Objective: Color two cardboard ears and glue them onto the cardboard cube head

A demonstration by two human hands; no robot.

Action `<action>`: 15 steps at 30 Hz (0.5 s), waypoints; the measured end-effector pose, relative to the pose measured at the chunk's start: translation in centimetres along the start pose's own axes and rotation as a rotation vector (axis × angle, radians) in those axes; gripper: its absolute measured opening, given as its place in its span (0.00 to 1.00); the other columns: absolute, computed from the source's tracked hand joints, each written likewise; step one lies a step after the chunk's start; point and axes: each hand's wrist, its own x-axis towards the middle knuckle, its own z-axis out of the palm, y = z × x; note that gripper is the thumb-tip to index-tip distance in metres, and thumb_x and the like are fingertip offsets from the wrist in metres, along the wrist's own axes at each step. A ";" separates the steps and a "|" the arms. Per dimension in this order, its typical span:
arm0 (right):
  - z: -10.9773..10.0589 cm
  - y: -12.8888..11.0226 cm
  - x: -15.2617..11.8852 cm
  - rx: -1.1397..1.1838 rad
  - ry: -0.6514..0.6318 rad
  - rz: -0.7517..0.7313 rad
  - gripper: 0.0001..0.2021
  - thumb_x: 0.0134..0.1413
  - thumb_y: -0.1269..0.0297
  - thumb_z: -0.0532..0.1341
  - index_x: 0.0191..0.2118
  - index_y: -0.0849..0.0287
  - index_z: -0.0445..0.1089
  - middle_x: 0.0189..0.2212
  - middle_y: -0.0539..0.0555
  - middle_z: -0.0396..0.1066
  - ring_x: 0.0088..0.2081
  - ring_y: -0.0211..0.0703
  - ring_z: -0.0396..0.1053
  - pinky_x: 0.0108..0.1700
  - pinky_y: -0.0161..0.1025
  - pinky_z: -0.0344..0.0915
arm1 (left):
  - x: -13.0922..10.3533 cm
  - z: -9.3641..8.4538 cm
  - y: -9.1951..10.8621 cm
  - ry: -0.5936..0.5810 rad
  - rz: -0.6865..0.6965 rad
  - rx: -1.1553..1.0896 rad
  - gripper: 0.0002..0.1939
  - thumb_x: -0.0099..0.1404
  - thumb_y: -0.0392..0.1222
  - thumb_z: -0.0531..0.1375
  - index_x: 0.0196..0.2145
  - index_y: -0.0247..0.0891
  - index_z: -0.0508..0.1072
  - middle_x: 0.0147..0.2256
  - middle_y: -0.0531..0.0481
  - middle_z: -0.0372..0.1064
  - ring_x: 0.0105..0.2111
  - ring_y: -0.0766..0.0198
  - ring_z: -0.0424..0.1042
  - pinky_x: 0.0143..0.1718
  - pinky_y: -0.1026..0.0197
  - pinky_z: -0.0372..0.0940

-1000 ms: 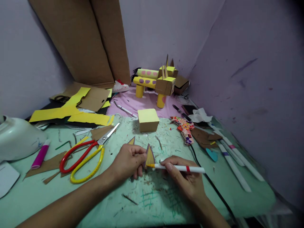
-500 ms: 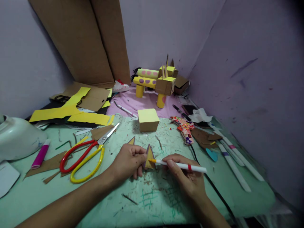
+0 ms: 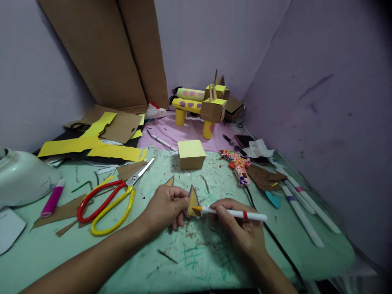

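Observation:
My left hand (image 3: 167, 206) pinches the left edge of a small cardboard triangle (image 3: 192, 203), which has a purple outline and a yellow-coloured face. My right hand (image 3: 240, 226) is closed around a white marker (image 3: 235, 213) with a red band. Its orange tip rests at the lower part of the triangle. Behind my left hand a second purple-edged triangle (image 3: 170, 181) partly shows. Beyond the hands stands a small cardboard box (image 3: 191, 156) with a pale yellow top.
Red-and-yellow-handled scissors (image 3: 112, 204) and a magenta glue tube (image 3: 52, 199) lie left. A flower-patterned glue gun (image 3: 239, 165) with a black cord, and several white markers (image 3: 303, 214), lie right. Yellow cardboard animals (image 3: 196, 107) stand at the back; yellow paper (image 3: 73, 145) lies back left.
The marker tip has shifted very slightly on the triangle. Both hands keep their hold, and everything else stays in place.

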 end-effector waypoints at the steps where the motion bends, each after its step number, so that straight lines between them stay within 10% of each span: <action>1: 0.0 0.0 0.0 0.011 0.020 0.009 0.09 0.53 0.61 0.59 0.28 0.57 0.75 0.19 0.50 0.71 0.21 0.37 0.63 0.23 0.33 0.57 | 0.0 0.0 0.0 0.000 0.000 0.000 0.10 0.59 0.35 0.53 0.21 0.34 0.68 0.08 0.57 0.61 0.07 0.74 0.56 0.09 0.72 0.50; 15: 0.0 0.0 -0.1 0.024 -0.043 0.025 0.12 0.53 0.61 0.59 0.24 0.59 0.73 0.17 0.50 0.67 0.20 0.36 0.60 0.21 0.33 0.53 | 0.0 0.1 0.4 0.008 -0.002 0.008 0.11 0.58 0.35 0.53 0.20 0.35 0.67 0.08 0.57 0.60 0.07 0.73 0.56 0.09 0.72 0.51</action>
